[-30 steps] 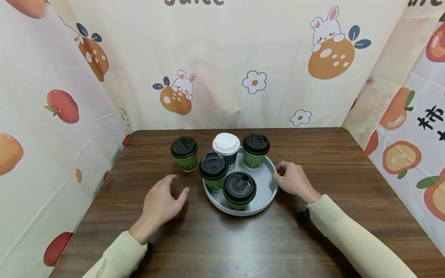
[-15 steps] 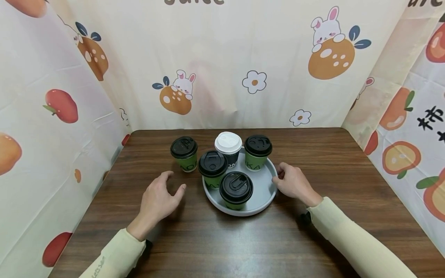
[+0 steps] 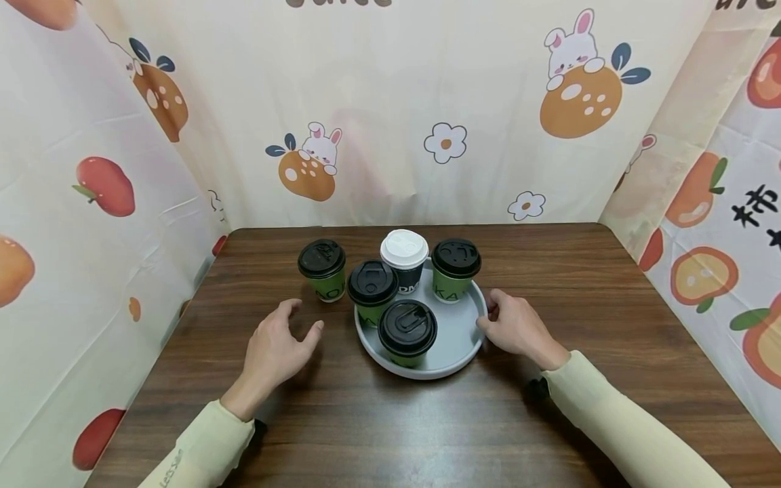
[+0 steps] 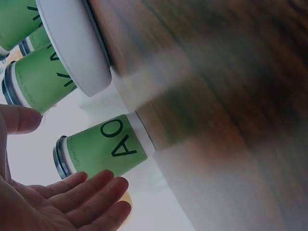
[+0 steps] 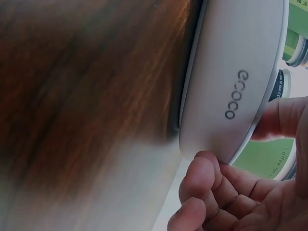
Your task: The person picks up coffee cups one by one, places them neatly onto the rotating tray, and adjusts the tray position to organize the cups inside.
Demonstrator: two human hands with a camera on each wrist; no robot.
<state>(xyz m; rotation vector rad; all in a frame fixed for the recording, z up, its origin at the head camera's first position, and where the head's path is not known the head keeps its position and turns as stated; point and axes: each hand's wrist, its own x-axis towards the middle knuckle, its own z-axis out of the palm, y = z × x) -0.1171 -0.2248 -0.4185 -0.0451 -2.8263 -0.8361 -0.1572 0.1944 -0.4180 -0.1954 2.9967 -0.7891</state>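
Note:
A round pale grey turntable tray (image 3: 459, 329) marked "ecoco" carries several lidded paper coffee cups. A dark cup with a white lid (image 3: 405, 252) stands at its back, beside a green black-lidded cup (image 3: 456, 263). Two more green cups, one at the left (image 3: 372, 288) and one in front (image 3: 407, 331), have black lids too. My right hand (image 3: 517, 327) pinches the tray's right rim, thumb inside and fingers outside. My left hand (image 3: 274, 349) hangs with spread, relaxed fingers, touching nothing, near a green cup (image 3: 322, 270) standing on the table left of the tray.
The brown wooden table (image 3: 549, 420) reaches back to a printed curtain (image 3: 403, 102). Similar fruit-patterned curtains enclose the left (image 3: 55, 271) and right (image 3: 738, 224) sides.
The tray has turned clockwise: its front cup moved left, its left cup slightly back, its back cups rightward. My right hand kept its place at the rim; my left hand drifted slightly left.

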